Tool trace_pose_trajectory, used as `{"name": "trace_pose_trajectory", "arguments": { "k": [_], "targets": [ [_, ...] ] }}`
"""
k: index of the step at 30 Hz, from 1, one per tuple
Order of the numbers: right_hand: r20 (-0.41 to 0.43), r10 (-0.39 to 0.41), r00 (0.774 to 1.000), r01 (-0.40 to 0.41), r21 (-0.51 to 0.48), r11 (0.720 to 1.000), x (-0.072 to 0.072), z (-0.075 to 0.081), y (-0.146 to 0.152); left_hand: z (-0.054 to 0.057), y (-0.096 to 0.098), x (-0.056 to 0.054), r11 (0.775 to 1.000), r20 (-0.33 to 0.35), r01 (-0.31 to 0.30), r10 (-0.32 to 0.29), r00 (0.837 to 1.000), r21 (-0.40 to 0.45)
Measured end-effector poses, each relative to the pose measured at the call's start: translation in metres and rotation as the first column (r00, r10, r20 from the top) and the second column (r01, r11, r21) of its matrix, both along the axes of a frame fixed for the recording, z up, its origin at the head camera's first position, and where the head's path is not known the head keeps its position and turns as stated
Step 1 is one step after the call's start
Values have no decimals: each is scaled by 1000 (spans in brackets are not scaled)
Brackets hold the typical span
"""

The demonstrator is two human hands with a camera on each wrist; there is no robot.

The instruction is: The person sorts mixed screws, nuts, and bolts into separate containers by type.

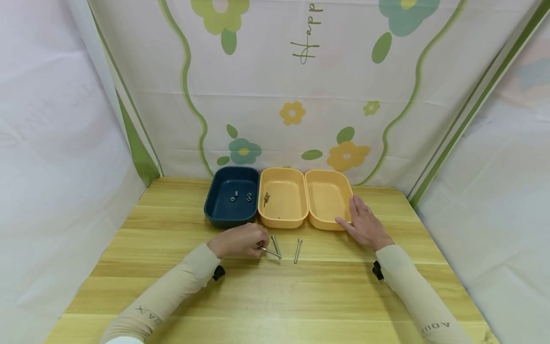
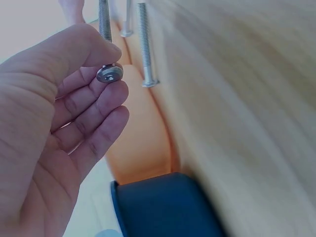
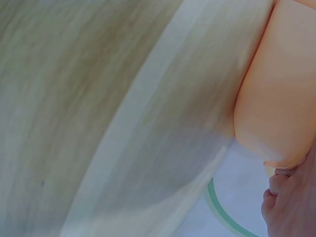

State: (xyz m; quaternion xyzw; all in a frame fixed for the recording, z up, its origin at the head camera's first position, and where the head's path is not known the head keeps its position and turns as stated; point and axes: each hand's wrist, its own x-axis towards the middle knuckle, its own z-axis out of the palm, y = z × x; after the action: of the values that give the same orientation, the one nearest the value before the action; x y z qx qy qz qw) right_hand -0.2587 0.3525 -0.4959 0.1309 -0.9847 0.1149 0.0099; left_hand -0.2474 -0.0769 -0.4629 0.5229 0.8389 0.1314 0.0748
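Observation:
My left hand (image 1: 241,240) pinches a bolt (image 2: 105,22) between thumb and forefinger, with its round head (image 2: 110,74) showing below the thumb in the left wrist view. The other fingers curve loosely behind it. A second bolt (image 1: 276,245) lies on the table just beyond the held one, and a third bolt (image 1: 298,251) lies a little to the right. My right hand (image 1: 365,223) rests against the right yellow bin (image 1: 322,223), its fingers along the right side and the thumb at the front rim.
A dark blue bin (image 1: 229,222) with several nuts (image 1: 249,195) stands at the left of the row. Small metal pieces (image 1: 266,198) lie in the middle yellow bin (image 1: 282,223). Behind the wooden table (image 1: 301,296) hangs a flower-printed cloth (image 1: 275,76).

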Motion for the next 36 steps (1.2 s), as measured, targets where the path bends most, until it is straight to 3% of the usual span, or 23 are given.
{"name": "trace_pose_trajectory", "arguments": {
  "k": [9, 22, 36],
  "targets": [
    [-13, 5, 1000, -5, -7, 1000, -1, 2, -1, 19, 4, -8, 999, -63, 44, -42, 997, 31],
    [-9, -1, 1000, 1, 2, 1000, 0, 2, 0, 49, 25, -24, 997, -137, 41, -32, 990, 61],
    [21, 1, 1000, -2, 9, 1000, -1, 1, 0, 59, 47, -46, 996, -190, 45, -29, 981, 83]
  ]
}}
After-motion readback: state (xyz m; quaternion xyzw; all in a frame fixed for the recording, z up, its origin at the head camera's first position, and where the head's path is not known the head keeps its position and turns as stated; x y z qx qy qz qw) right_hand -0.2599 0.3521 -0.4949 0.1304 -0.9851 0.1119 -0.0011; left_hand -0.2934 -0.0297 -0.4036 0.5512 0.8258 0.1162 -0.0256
